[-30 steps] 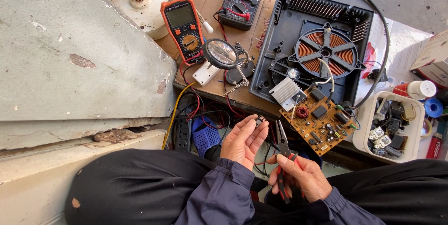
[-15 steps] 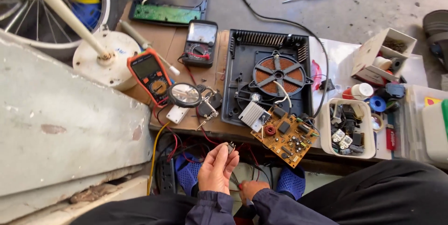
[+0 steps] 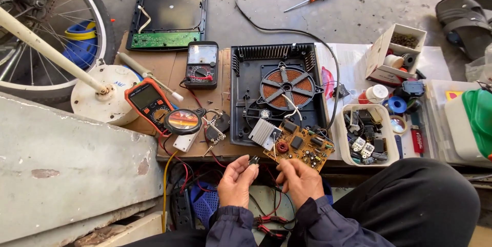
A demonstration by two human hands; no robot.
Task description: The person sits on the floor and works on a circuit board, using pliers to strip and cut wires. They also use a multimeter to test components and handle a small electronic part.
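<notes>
So here's my bench, aka the floor. My left hand point(image 3: 236, 182) sits at bottom centre of the frame, fingers curled with the tips pinching a small dark component point(image 3: 253, 160) right above them. Too tiny to say exactly what it is. My right hand point(image 3: 300, 181) is just beside it, fingers bunched toward the same spot, but I can't tell whether it's actually gripping anything or just touching.

Just above my right hand is the brown circuit board point(image 3: 302, 147), tilted, with a silver heatsink point(image 3: 264, 133) at its left end. It hangs off the lower edge of the opened-up black induction cooker base point(image 3: 246, 93), copper coil point(image 3: 286, 87) showing in the middle of the frame.

Left of that, on cardboard: a magnifying glass point(image 3: 183, 121), an orange digital multimeter point(image 3: 149, 102) and a black analog meter point(image 3: 201, 65) higher up. The cooker's top panel point(image 3: 169, 14) lies at upper left, near a bicycle wheel point(image 3: 61, 21) and a white fan base point(image 3: 105, 96). A grey concrete slab point(image 3: 66, 160) fills the lower left.

To the right there's a white tray of small parts point(image 3: 365, 137), an open cardboard box point(image 3: 394, 52), and a screwdriver point(image 3: 310, 0) with an orange handle way up on the concrete at top. Red and black wires point(image 3: 200, 175) tangle under the bench by my hands.
</notes>
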